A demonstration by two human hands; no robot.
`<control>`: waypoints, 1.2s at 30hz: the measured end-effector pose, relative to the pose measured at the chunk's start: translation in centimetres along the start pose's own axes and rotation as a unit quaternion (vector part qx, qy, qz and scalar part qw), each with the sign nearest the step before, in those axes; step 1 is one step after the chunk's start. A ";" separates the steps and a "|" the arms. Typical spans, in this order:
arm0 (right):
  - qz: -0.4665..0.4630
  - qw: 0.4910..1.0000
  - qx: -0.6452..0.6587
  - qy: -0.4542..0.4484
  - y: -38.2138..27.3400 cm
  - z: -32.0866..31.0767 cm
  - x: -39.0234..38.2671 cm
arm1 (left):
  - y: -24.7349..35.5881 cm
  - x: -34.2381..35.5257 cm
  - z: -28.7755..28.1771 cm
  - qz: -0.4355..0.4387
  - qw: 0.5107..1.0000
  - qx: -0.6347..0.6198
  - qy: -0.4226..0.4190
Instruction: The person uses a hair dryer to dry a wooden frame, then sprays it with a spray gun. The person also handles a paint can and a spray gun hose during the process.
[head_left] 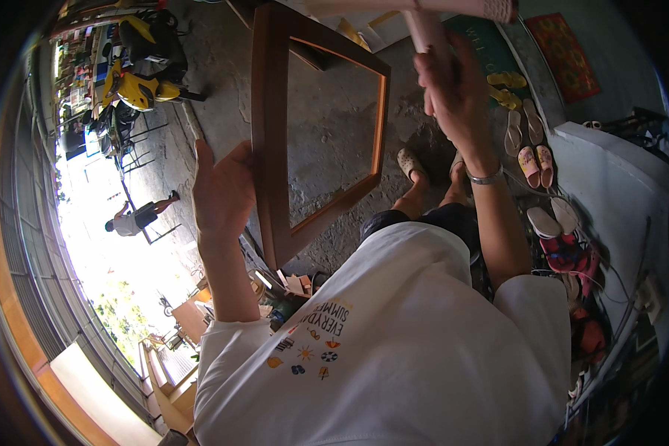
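Head view: a brown wooden frame (270,149) is being presented at a tilt in front of the person, above the concrete floor (223,82). The outer edge of its left side is being met by the bent fingers of the left hand (225,189); the thumb is being kept raised and apart from the wood. The fingertips are being hidden by the frame, so it cannot be told how far the fingers are being closed around it. A pale hammer-shaped tool (429,36) is being gripped by the right hand (451,104), its fingers being curled closely around the handle. The tool's head is being shown at the upper edge of the view, partly cut off. The right hand is being positioned beyond the frame's right side, apart from it. A metallic bracelet (487,178) is being worn on the right wrist.
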State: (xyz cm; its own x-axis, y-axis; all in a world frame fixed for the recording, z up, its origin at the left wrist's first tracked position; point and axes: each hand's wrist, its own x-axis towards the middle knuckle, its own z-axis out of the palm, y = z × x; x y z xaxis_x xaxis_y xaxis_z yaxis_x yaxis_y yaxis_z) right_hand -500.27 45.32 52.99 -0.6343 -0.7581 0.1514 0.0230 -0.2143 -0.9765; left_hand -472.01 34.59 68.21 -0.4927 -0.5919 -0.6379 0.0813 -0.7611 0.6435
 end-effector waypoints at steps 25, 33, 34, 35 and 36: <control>0.068 0.928 -0.264 -0.256 15.3 -7.0 -20.8 | 0.1 1.0 -0.6 -0.007 0.998 -0.026 -0.053; -0.104 0.973 -0.195 -0.069 -2.0 -3.6 -11.9 | -0.8 3.2 -2.9 0.005 0.998 0.060 -0.008; -0.094 0.974 -0.203 -0.047 -2.9 -3.3 -9.8 | -1.1 3.6 -3.1 0.008 0.997 0.075 -0.010; -0.085 0.975 -0.205 -0.028 -3.9 -2.8 -7.6 | -1.2 3.8 -3.3 0.014 0.996 0.090 -0.007; -0.076 0.975 -0.209 -0.010 -4.9 -2.5 -6.3 | -1.4 3.9 -3.6 0.020 0.994 0.108 -0.008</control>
State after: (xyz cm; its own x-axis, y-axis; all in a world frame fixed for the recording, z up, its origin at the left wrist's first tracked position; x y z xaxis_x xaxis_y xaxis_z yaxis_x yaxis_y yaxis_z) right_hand -498.35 52.71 56.45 -0.5898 -0.7503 0.2985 -0.3898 -0.0592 -0.9190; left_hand -470.94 32.42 63.32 -0.5065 -0.6145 -0.6049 -0.0870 -0.6615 0.7449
